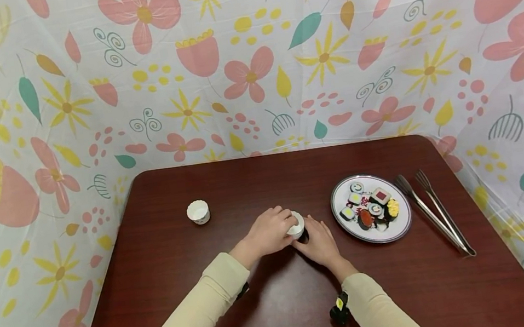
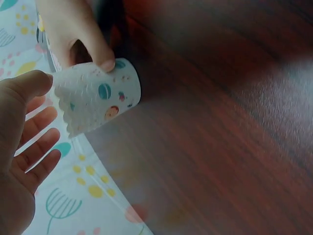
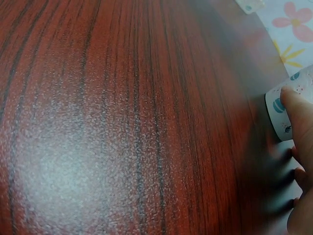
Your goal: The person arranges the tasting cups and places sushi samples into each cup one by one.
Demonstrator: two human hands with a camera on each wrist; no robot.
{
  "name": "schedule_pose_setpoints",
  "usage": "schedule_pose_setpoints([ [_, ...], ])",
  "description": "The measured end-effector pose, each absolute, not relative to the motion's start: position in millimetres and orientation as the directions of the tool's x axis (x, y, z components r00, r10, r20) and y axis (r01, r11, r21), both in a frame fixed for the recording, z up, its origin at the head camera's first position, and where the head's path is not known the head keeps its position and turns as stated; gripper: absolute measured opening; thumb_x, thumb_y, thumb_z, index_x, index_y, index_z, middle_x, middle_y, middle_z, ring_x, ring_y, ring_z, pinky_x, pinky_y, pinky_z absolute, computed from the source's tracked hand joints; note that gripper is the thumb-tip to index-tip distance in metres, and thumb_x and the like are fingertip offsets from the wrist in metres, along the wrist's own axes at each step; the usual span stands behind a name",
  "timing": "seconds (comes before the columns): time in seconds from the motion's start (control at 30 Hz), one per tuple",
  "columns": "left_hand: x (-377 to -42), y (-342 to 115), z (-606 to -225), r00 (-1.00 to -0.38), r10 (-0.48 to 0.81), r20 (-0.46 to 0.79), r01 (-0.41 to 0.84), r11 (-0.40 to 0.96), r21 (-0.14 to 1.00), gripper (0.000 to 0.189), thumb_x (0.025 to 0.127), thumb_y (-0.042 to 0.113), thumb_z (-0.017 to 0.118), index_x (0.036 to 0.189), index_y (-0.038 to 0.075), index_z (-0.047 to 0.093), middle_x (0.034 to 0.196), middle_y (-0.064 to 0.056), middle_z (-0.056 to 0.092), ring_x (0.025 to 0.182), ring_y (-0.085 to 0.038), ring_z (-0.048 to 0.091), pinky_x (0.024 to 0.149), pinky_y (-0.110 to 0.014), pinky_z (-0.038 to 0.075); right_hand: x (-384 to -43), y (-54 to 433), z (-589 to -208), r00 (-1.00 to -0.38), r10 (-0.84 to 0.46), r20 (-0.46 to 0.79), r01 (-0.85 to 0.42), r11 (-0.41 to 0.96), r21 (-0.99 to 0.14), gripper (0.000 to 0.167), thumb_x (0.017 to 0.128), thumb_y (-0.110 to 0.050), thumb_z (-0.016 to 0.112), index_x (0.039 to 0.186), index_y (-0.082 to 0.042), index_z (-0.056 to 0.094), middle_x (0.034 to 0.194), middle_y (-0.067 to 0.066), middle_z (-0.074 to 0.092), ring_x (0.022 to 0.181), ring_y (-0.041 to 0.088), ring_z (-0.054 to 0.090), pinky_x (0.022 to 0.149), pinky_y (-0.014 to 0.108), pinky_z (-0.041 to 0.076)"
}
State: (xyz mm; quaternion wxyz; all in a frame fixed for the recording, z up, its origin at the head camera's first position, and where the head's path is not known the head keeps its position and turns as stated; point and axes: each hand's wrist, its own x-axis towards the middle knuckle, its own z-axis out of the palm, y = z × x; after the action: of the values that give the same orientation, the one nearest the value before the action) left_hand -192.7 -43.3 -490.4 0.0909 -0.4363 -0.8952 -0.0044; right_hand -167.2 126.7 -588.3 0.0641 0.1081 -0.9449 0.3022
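Note:
A stack of white patterned paper baking cups (image 2: 105, 95) with scalloped rims stands near the middle of the table. My right hand (image 1: 319, 241) grips the stack low down, its thumb (image 3: 289, 95) pressed on the printed side. From the left, my left hand (image 1: 271, 231) reaches over the top of the cups. In the left wrist view its thumb (image 2: 34, 84) is right at the rim, and the fingers are spread loosely beside it with gaps between them. A single paper baking cup (image 1: 198, 213) sits apart on the table's left side.
On the right, a round plate (image 1: 345, 230) bears several sushi pieces (image 1: 375, 208). Metal tongs (image 1: 438, 217) lie to its right, jaws apart. The dark wooden table (image 1: 177, 274) ends at a flowered cloth (image 1: 233, 95) at the back and sides.

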Motion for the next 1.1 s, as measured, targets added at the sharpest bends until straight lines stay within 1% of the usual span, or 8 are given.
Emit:
schedule_pose_setpoints([
  [0.27, -190.3, -36.4, -502.0, -0.595, 0.791, 0.146, 0.782, 0.611, -0.124, 0.02, 0.077, 0.03, 0.07, 0.093, 0.02, 0.066, 0.094, 0.005, 0.062, 0.083, -0.014, 0.054, 0.074, -0.027, 0.045, -166.4, 126.5, -588.6, -0.966, -0.163, 0.202, -0.249, 0.799, -0.547, 0.061, 0.075, -0.037, 0.072, 0.125, -0.008, 0.052, 0.125, 0.017, 0.056, 0.124, 0.035, 0.045, 0.1, 0.059, 0.029],
  [0.47, -188.5, -34.4, -502.8, -0.607, 0.784, 0.127, 0.773, 0.62, -0.135, 0.011, 0.08, 0.029, 0.069, 0.088, 0.022, 0.067, 0.09, 0.008, 0.063, 0.082, -0.014, 0.054, 0.076, -0.028, 0.044, -166.8, 126.8, -589.6, -0.969, -0.159, 0.188, -0.238, 0.8, -0.55, 0.062, 0.075, -0.039, 0.072, 0.125, -0.008, 0.052, 0.126, 0.017, 0.055, 0.125, 0.034, 0.044, 0.101, 0.059, 0.028],
  [0.73, -186.1, -33.5, -501.5, -0.631, 0.769, 0.103, 0.756, 0.639, -0.145, 0.015, 0.081, 0.031, 0.068, 0.093, 0.021, 0.067, 0.097, 0.006, 0.065, 0.087, -0.014, 0.056, 0.079, -0.028, 0.043, -167.1, 126.5, -590.5, -0.968, -0.156, 0.195, -0.24, 0.802, -0.546, 0.061, 0.075, -0.038, 0.072, 0.124, -0.008, 0.052, 0.124, 0.017, 0.056, 0.125, 0.035, 0.044, 0.101, 0.059, 0.029],
  [1.1, -186.3, -34.2, -499.3, -0.633, 0.768, 0.099, 0.758, 0.641, -0.122, 0.016, 0.082, 0.028, 0.068, 0.096, 0.02, 0.067, 0.098, 0.005, 0.065, 0.087, -0.015, 0.056, 0.079, -0.029, 0.043, -167.4, 126.1, -590.6, -0.968, -0.156, 0.194, -0.239, 0.801, -0.549, 0.064, 0.074, -0.039, 0.073, 0.126, -0.009, 0.051, 0.126, 0.015, 0.055, 0.125, 0.035, 0.044, 0.101, 0.059, 0.028],
])
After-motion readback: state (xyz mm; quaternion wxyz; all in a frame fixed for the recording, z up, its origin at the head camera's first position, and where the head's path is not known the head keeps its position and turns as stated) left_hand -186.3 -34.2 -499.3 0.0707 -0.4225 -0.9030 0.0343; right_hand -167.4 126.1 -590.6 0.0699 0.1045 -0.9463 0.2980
